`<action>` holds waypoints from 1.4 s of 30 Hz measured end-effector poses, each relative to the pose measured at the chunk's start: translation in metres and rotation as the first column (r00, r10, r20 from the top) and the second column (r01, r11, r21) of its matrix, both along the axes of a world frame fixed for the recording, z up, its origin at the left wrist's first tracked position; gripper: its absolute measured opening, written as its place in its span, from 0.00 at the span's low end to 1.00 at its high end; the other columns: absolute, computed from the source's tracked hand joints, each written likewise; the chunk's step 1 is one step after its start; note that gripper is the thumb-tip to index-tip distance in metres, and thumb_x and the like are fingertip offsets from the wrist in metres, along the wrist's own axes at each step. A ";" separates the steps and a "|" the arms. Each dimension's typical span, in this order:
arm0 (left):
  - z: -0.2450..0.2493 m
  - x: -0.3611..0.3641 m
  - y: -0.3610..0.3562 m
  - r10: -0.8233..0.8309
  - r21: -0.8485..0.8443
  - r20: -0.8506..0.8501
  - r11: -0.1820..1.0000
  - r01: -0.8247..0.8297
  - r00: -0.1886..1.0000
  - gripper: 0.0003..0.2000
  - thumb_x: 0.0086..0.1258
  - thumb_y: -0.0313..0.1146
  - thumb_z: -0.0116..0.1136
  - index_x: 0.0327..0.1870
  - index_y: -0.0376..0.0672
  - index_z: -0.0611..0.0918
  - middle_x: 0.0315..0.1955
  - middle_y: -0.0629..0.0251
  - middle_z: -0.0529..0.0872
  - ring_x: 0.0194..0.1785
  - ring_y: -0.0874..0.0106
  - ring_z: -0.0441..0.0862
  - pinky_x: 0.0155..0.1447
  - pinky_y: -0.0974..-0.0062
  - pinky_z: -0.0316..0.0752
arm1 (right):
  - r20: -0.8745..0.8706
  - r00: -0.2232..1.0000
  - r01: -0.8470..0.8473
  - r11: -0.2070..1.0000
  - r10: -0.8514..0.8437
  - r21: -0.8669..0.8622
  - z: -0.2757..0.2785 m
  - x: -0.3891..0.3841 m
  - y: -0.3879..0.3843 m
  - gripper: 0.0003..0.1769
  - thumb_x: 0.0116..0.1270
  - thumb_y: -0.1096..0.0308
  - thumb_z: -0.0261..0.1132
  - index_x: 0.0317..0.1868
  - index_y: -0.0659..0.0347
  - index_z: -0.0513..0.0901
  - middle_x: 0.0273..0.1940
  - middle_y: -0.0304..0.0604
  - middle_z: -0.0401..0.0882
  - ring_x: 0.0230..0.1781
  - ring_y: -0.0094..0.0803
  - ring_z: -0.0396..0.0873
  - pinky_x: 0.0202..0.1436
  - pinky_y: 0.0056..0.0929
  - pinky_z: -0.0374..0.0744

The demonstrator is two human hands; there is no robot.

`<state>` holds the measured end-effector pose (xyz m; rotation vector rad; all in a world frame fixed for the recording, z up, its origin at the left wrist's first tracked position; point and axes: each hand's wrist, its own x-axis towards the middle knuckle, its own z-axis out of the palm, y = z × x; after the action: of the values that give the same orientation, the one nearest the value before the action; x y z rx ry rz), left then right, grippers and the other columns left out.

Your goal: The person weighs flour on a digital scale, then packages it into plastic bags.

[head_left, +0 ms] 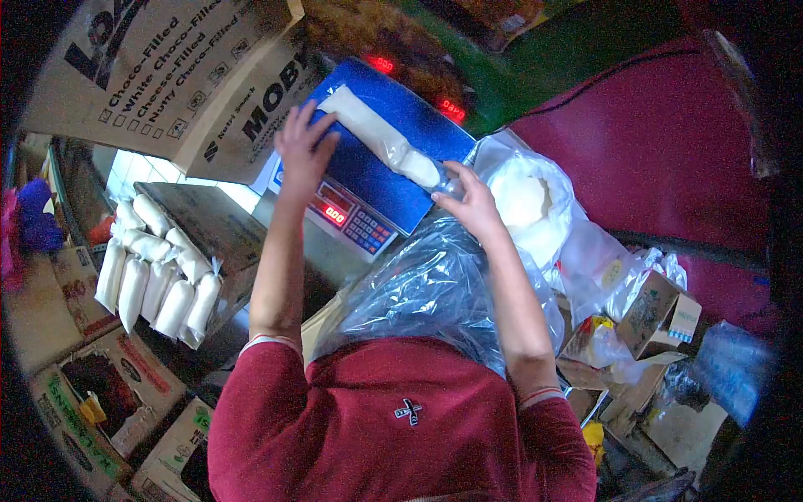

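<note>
A long clear plastic bag (368, 125) packed with white powder lies slantwise over the blue top of a digital weighing scale (376, 197). My left hand (305, 149) is open, fingers spread, right beside the bag's far left end. At the other end, my right hand (470, 201) has thumb and fingers closed around the loose clear end of the bag. The scale's red display (335, 212) reads 0.00. To the right of my right hand stands a large open plastic sack (529, 194) of white powder.
Several filled white bags (159, 280) are stacked on a cardboard box at left. A large printed carton (188, 84) stands behind them. Crumpled clear plastic (410, 289) lies before my torso. Torn boxes (648, 314) and plastic wraps are at right, near a dark red surface (652, 142).
</note>
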<state>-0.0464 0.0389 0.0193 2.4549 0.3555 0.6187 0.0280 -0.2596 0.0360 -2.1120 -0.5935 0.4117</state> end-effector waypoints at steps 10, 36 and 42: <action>-0.001 -0.100 0.082 0.299 -0.196 0.058 0.939 -0.283 0.953 0.13 0.65 0.36 0.55 0.48 0.46 0.82 0.57 0.53 0.74 0.64 0.57 0.67 0.67 0.63 0.57 | -0.172 0.982 0.111 0.977 -0.079 0.184 0.016 -0.013 -0.034 0.34 0.49 0.70 0.72 0.59 0.61 0.71 0.52 0.43 0.74 0.47 0.31 0.72 0.53 0.27 0.71; 0.034 -0.008 -0.085 -0.288 -0.098 0.051 0.951 0.292 0.956 0.13 0.64 0.35 0.56 0.46 0.39 0.80 0.41 0.56 0.82 0.46 0.60 0.78 0.52 0.66 0.68 | -0.118 0.696 0.702 0.705 -0.709 -0.095 -0.044 -0.033 -0.231 0.38 0.51 0.61 0.72 0.62 0.63 0.67 0.48 0.51 0.76 0.39 0.32 0.76 0.45 0.28 0.75; 0.038 -0.010 -0.080 -0.290 -0.123 0.041 0.948 0.293 0.956 0.11 0.64 0.29 0.56 0.45 0.37 0.81 0.41 0.53 0.81 0.47 0.60 0.78 0.51 0.68 0.71 | -0.091 0.744 0.484 0.628 -0.662 -0.610 -0.088 0.015 -0.260 0.38 0.47 0.50 0.71 0.53 0.69 0.74 0.47 0.60 0.79 0.47 0.43 0.79 0.47 0.36 0.77</action>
<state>-0.0562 -0.0411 0.0572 2.3142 0.0189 0.4801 0.0433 -0.5196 -0.0520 -2.5564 0.4864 0.5654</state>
